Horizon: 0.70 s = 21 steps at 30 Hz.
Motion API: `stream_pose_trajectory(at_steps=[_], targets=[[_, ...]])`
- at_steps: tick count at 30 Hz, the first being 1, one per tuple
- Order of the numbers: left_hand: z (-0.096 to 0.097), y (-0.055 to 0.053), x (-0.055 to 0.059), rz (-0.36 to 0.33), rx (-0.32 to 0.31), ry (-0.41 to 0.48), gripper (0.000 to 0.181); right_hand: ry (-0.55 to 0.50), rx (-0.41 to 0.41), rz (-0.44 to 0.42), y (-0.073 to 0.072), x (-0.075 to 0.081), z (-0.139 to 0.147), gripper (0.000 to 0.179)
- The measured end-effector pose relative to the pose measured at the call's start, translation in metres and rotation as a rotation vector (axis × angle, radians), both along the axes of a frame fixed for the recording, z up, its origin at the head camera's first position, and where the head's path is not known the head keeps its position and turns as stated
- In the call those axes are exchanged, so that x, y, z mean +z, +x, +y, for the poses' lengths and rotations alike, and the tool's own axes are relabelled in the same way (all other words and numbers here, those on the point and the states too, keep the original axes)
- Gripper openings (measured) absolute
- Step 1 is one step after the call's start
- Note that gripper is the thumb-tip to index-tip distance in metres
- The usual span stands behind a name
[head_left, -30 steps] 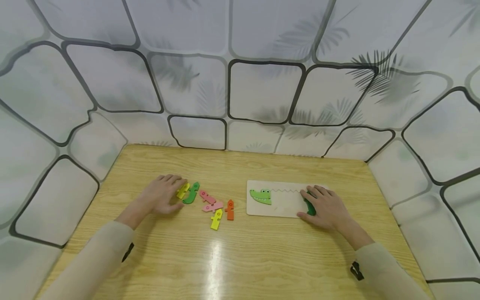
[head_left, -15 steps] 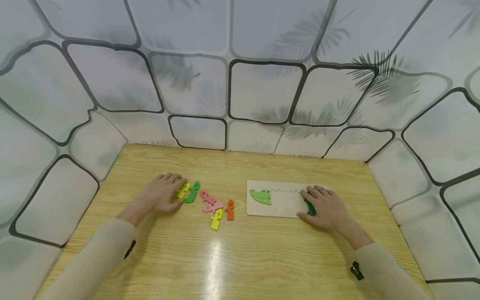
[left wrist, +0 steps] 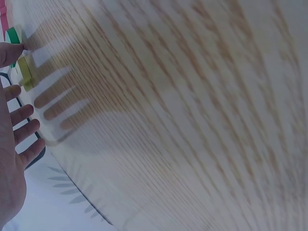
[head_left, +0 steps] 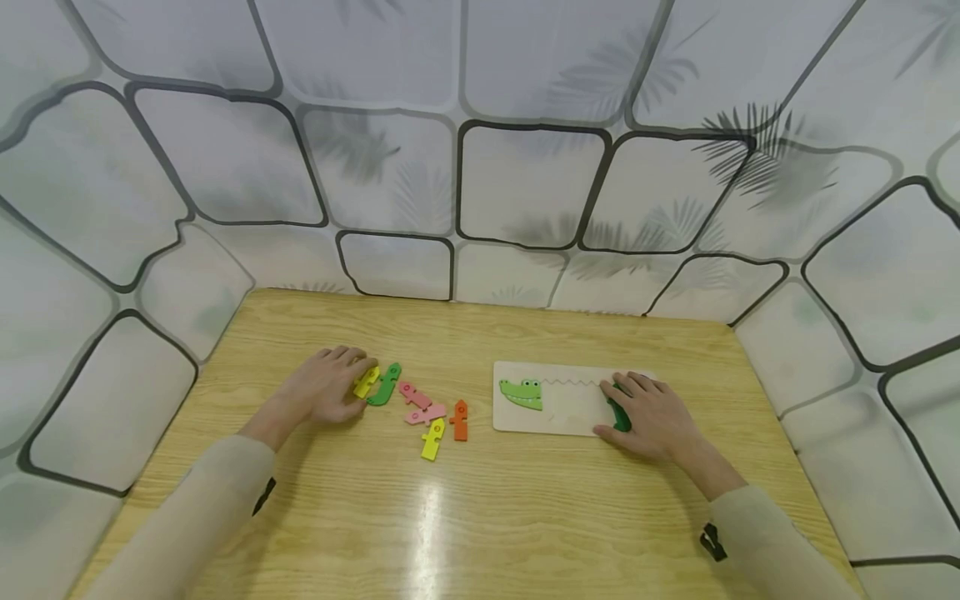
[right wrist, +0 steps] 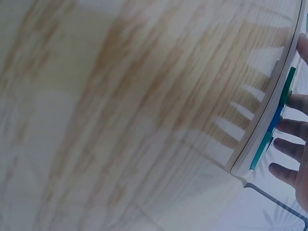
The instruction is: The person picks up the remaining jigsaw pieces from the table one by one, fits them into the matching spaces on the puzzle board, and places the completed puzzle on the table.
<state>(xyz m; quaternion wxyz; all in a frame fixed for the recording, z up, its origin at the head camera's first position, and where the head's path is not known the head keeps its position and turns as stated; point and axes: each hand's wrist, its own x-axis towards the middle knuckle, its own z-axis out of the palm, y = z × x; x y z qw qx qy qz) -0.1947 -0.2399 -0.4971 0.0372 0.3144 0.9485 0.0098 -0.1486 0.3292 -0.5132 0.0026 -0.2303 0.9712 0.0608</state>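
Observation:
My left hand [head_left: 326, 387] hovers at the left of the puzzle pieces, its fingers loosely spread. Under its fingertips lies a yellow puzzle piece [head_left: 366, 382], beside a curved green piece [head_left: 386, 385]. In the left wrist view the thumb and index finger are close to the yellow piece [left wrist: 24, 72]; contact is unclear. On the right, my right hand [head_left: 648, 417] lies over the right end of a pale wooden puzzle board [head_left: 566, 417]. Beneath its fingers are a green piece [right wrist: 288, 86], a blue piece [right wrist: 276, 118] and a teal piece [right wrist: 261, 150]. A crocodile head [head_left: 522, 394] fills the board's left end.
Between the hands lie two pink pieces [head_left: 415, 394], another yellow piece [head_left: 432, 439] and an orange piece [head_left: 460, 421]. The wooden table [head_left: 360, 517] meets patterned walls [head_left: 397, 267] at the back and sides.
My left hand and sleeve have shifted slightly right, toward the yellow and green pieces. The right hand and the board stay practically where they were.

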Motion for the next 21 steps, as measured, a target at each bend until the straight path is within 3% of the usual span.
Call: stream_pose_trajectory(at_steps=[21], targets=[[0.0041, 0.0003, -0.0013, 0.018, -0.014, 0.020, 0.065, 0.010, -0.004, -0.003, 0.0000, -0.0005, -0.0001, 0.083]])
